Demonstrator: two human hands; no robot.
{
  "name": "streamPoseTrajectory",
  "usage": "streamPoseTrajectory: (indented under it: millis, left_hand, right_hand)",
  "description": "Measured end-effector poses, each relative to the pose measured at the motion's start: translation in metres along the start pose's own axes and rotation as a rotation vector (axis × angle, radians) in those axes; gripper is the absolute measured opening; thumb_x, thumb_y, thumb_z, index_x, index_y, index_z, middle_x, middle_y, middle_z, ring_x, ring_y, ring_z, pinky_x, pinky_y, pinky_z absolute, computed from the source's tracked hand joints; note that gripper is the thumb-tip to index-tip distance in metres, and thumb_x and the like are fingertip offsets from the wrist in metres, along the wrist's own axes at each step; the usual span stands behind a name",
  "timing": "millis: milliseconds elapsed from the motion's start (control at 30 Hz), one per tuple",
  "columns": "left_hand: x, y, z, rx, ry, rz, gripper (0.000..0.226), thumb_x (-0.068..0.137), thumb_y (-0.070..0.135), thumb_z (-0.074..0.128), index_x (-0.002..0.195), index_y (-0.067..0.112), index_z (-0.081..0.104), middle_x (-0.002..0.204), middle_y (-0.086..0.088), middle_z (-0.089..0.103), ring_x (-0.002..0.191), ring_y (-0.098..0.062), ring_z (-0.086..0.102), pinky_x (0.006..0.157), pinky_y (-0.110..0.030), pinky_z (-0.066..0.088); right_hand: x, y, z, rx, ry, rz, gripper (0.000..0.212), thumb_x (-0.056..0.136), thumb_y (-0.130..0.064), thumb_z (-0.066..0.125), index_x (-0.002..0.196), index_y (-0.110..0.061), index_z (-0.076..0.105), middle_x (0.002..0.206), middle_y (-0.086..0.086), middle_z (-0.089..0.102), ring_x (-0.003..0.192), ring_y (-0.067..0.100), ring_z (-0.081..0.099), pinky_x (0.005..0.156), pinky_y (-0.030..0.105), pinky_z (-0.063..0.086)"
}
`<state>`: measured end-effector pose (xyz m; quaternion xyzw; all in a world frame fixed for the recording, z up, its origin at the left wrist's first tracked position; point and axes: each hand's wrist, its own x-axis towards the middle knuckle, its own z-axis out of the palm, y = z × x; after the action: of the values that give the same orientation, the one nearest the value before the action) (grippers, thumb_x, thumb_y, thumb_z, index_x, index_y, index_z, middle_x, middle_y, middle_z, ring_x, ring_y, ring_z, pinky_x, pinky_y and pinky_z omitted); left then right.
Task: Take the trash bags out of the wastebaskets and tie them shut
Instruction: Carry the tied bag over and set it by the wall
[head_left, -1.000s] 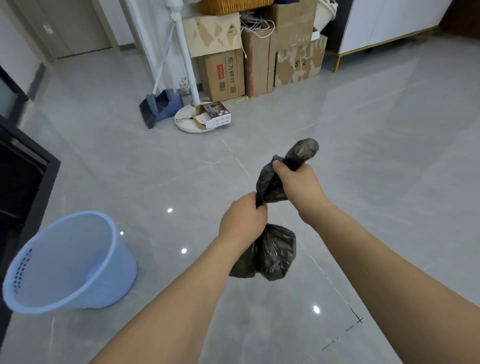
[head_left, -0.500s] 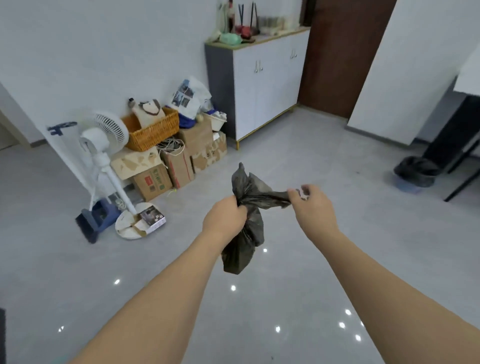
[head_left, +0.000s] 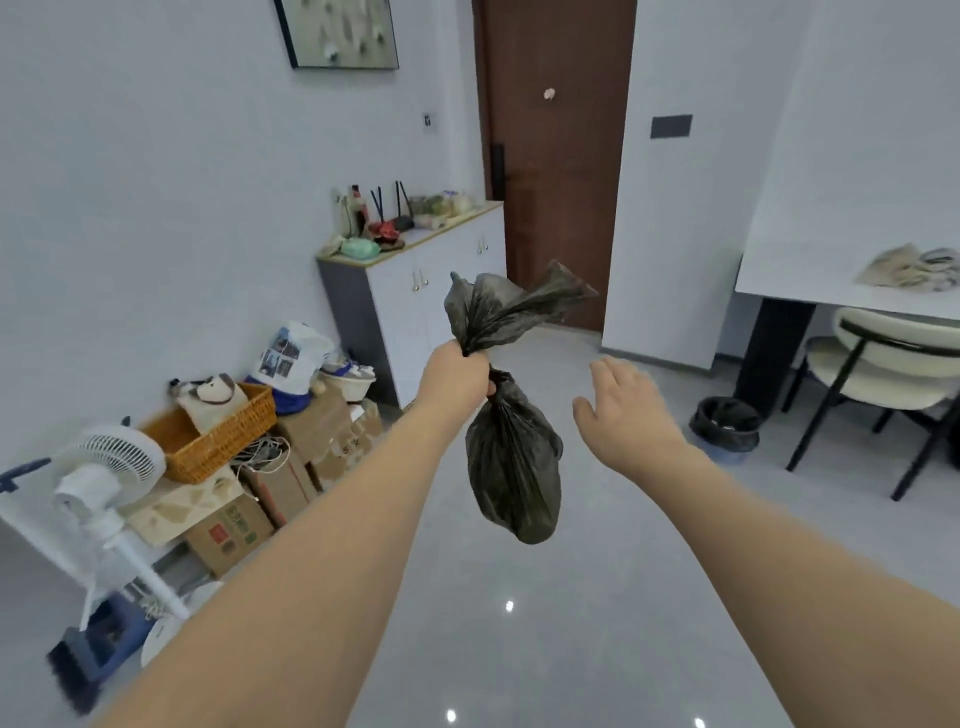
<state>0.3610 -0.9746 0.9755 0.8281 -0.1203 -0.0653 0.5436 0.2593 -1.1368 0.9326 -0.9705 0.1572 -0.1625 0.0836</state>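
A small black trash bag (head_left: 511, 467) hangs in mid-air in front of me, its neck gathered and its loose top flaring above the grip. My left hand (head_left: 460, 376) is shut on the bag's neck. My right hand (head_left: 621, 402) is off the bag, just to its right, fingers spread and holding nothing. Farther right, a light blue wastebasket (head_left: 724, 434) lined with a black bag stands on the floor beside the table leg.
Stacked cardboard boxes (head_left: 291, 467), a wicker basket (head_left: 213, 441) and a white standing fan (head_left: 106, 478) crowd the left wall. A white cabinet (head_left: 415, 317) stands by a brown door (head_left: 556, 156). A table (head_left: 852, 280) and chair (head_left: 883, 379) are at the right.
My head has lifted and turned right, so the blue empty basket is out of sight. My right hand has let go of the bag's top; the left now holds it alone.
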Motion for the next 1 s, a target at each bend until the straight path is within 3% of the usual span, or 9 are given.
streamPoseTrajectory:
  millis: [67,200,300,633,1000]
  left_hand:
    - [0.027,0.02,0.025,-0.061,-0.02,0.005,0.015,0.097,0.017,0.043,0.092,0.01,0.055,0.073,-0.008,0.058,0.053,-0.013,0.052,0.048,-0.024,0.036]
    - [0.1,0.045,0.072,-0.02,-0.05,0.097,0.017,0.094,0.017,0.044,0.081,0.014,0.054,0.063,-0.005,0.058,0.051,-0.016,0.055,0.057,-0.027,0.041]
    - [0.17,0.063,0.107,-0.004,-0.061,0.142,0.018,0.094,0.016,0.043,0.08,0.014,0.054,0.063,-0.003,0.057,0.053,-0.018,0.055,0.06,-0.03,0.043]
    - [0.393,0.138,0.269,0.039,-0.098,0.184,0.02,0.088,0.027,0.043,0.075,0.016,0.054,0.076,-0.008,0.059,0.086,-0.041,0.067,0.069,-0.038,0.048]
    - [0.609,0.203,0.463,-0.037,-0.058,0.174,0.019,0.097,0.02,0.044,0.081,0.022,0.056,0.077,-0.001,0.059,0.068,-0.023,0.061,0.08,-0.044,0.056]
  right_hand:
    - [0.028,0.022,0.001,-0.018,-0.004,0.014,0.051,0.097,-0.029,0.039,0.14,-0.001,0.036,0.147,0.015,0.038,0.137,0.03,0.031,0.116,0.042,0.021]
    - [0.101,0.068,0.009,-0.011,0.003,0.041,0.045,0.096,-0.027,0.039,0.133,-0.002,0.041,0.14,0.014,0.044,0.13,0.029,0.037,0.111,0.042,0.028]
    - [0.166,0.109,0.011,0.006,-0.008,0.081,0.053,0.097,-0.029,0.036,0.142,-0.002,0.033,0.148,0.013,0.037,0.137,0.029,0.032,0.115,0.043,0.024]
    - [0.374,0.283,0.018,0.008,-0.017,0.196,0.061,0.1,-0.034,0.032,0.152,-0.004,0.018,0.161,0.014,0.018,0.147,0.03,0.017,0.121,0.043,0.013]
    - [0.603,0.489,0.06,0.034,-0.039,0.166,0.059,0.099,-0.032,0.032,0.149,-0.003,0.023,0.155,0.015,0.029,0.142,0.031,0.026,0.118,0.045,0.02]
